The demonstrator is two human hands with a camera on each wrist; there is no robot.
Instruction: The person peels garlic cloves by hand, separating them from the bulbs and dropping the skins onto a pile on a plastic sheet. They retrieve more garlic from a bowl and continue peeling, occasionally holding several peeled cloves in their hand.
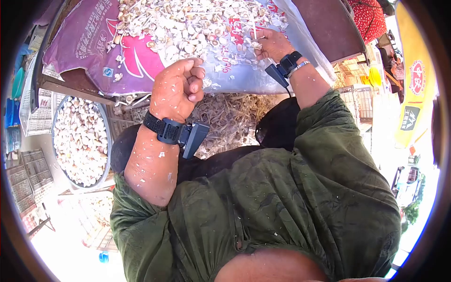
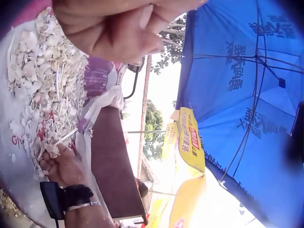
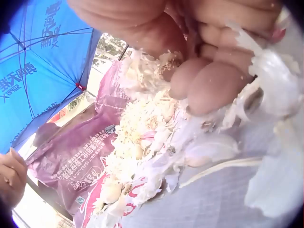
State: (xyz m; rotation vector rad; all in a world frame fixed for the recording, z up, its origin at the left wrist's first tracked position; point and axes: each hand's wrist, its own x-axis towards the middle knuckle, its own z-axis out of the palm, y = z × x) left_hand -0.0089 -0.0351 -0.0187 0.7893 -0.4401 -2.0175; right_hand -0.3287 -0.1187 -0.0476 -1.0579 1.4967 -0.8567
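My left hand (image 1: 176,89) is raised at the near edge of a plastic-covered table. Its fingers curl in toward the thumb, and I cannot tell whether something small sits inside them. Further right, my right hand (image 1: 275,45) reaches down onto a spread of garlic cloves and skins (image 1: 188,30). In the right wrist view its curled fingers (image 3: 216,88) pinch a bit of garlic (image 3: 168,66) with pale, fibrous ends. Loose papery skins (image 3: 278,85) and a dry stalk (image 3: 223,166) lie close by. Both wrists wear dark strapped cameras.
A purple printed sack (image 1: 84,42) covers the table's left part. Beside my left knee stands a round tub (image 1: 109,141) filled with garlic. Dry husks (image 1: 230,117) pile up below the table edge. Plastic crates (image 1: 33,176) stand at left, and a blue umbrella (image 2: 237,85) spreads overhead.
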